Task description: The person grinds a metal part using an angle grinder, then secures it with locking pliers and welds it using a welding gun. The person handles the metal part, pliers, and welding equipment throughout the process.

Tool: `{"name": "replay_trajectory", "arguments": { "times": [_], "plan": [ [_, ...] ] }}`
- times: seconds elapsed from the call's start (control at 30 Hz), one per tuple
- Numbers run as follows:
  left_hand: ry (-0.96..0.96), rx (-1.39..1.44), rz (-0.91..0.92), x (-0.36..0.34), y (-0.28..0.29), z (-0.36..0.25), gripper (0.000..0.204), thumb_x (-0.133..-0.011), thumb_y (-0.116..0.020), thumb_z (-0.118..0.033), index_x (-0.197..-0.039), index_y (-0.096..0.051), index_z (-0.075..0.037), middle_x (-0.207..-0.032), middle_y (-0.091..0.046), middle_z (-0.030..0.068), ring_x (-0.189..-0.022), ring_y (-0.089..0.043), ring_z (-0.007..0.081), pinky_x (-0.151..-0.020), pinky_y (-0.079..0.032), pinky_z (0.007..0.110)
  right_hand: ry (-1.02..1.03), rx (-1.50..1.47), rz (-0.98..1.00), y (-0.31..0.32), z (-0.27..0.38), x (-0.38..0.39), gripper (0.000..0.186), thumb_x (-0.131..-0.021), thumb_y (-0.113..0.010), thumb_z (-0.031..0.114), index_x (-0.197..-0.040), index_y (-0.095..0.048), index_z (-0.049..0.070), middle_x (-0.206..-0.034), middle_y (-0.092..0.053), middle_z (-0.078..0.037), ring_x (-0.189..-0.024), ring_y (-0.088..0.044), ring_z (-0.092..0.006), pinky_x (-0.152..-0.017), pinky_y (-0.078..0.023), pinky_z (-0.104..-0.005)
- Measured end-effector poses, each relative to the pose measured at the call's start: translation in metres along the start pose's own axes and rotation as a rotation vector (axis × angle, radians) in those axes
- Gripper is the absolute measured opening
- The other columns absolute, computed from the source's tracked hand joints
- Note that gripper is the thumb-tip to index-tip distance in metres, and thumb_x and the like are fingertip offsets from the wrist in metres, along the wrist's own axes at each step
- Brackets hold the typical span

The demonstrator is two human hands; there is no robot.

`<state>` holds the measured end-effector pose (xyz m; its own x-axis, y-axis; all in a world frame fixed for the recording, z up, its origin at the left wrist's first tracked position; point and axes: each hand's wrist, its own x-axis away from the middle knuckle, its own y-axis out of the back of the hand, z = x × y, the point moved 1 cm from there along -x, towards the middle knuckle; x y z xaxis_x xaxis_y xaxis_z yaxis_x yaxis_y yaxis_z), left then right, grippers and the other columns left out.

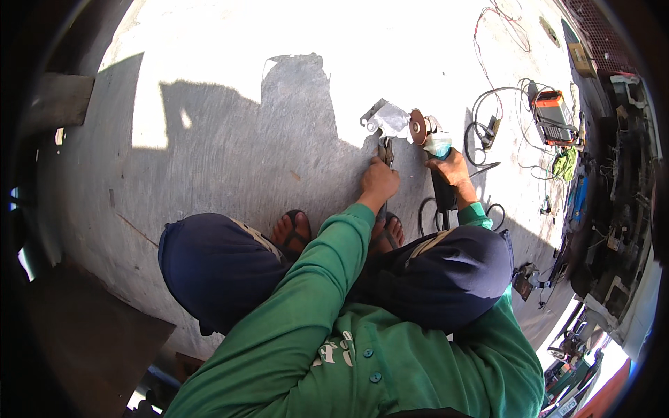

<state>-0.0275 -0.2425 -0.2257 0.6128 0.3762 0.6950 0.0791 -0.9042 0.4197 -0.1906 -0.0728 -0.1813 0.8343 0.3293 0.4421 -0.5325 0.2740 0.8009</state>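
My left hand [380, 182] is closed around the handles of a pair of pliers [385, 150]. Beyond it, the jaws meet the near edge of a small, bright metal bracket [391, 120] with irregular edges. In my right hand [453, 168] is an angle grinder [438, 145], its fingers wrapped round the body behind the teal head. The grinder's brown disc [417, 127] stands at the right end of the bracket. Whether disc and metal touch, or whether the disc spins, I cannot tell. Glare washes out part of the bracket.
Black cable [481, 125] loops over the concrete floor [230, 167] to the right of the grinder. An orange and black machine [550, 115] stands farther right, near a green cloth [565, 164]. Metal parts line the right side. My sandalled feet [296, 231] are close below my hands.
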Motion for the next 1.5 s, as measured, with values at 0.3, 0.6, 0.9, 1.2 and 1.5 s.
{"name": "replay_trajectory", "arguments": {
  "times": [0.3,0.6,0.9,1.2,1.5],
  "plan": [
    [-0.103,0.062,-0.014,-0.035,0.008,-0.002,0.051,-0.093,-0.063,-0.029,-0.122,-0.061,0.013,-0.115,-0.071,0.0368,-0.11,-0.071,0.0523,-0.1,-0.056,0.054,-0.161,-0.89,0.024,0.039,-0.016,0.023,0.057,-0.081,-0.09,0.02,-0.125,-0.065,-0.005,-0.099,-0.073,-0.011,-0.081,-0.071,-0.0207,-0.074,-0.061,-0.0363],
    [-0.185,-0.149,-0.069,-0.041,0.058,-0.042,0.048,-0.093,-0.077,-0.047,-0.096,-0.079,0.001,-0.094,-0.079,0.0242,-0.093,-0.078,0.0415,-0.084,-0.061,0.048,-0.172,-1.241,0.003,0.062,-0.019,0.027,0.052,-0.085,-0.089,0.025,-0.12,-0.063,-0.004,-0.093,-0.073,-0.015,-0.074,-0.075,-0.026,-0.066,-0.065,-0.0401],
    [-0.892,-0.102,0.34,0.049,0.044,-0.139,0.047,-0.071,-0.097,-0.033,-0.083,-0.063,-0.003,-0.076,-0.064,0.0114,-0.073,-0.067,0.0306,-0.068,-0.052,0.046,-0.194,-1.325,-0.121,0.083,0.017,0.007,0.045,-0.087,-0.088,0.023,-0.116,-0.067,-0.004,-0.095,-0.071,-0.012,-0.073,-0.072,-0.0225,-0.062,-0.061,-0.0385],
    [-1.095,-0.116,0.018,0.054,0.009,-0.123,0.043,-0.075,-0.093,-0.03,-0.092,-0.062,-0.004,-0.09,-0.06,0.0117,-0.08,-0.067,0.0377,-0.069,-0.054,0.05,-0.228,-1.226,-0.073,0.066,0.017,-0.011,0.058,-0.083,-0.091,0.024,-0.116,-0.064,-0.016,-0.096,-0.072,-0.021,-0.073,-0.073,-0.0267,-0.059,-0.06,-0.0403],
    [-0.043,0.559,0.496,-0.008,-0.017,-0.087,0.062,-0.101,-0.074,-0.048,-0.137,-0.062,0.002,-0.114,-0.073,0.0132,-0.103,-0.073,0.0245,-0.088,-0.058,0.043,-0.224,-1.544,0.175,0.018,0.001,-0.066,0.062,-0.087,-0.085,0.037,-0.124,-0.06,-0.006,-0.093,-0.071,-0.017,-0.075,-0.074,-0.0284,-0.063,-0.062,-0.0447]
  ]
}}
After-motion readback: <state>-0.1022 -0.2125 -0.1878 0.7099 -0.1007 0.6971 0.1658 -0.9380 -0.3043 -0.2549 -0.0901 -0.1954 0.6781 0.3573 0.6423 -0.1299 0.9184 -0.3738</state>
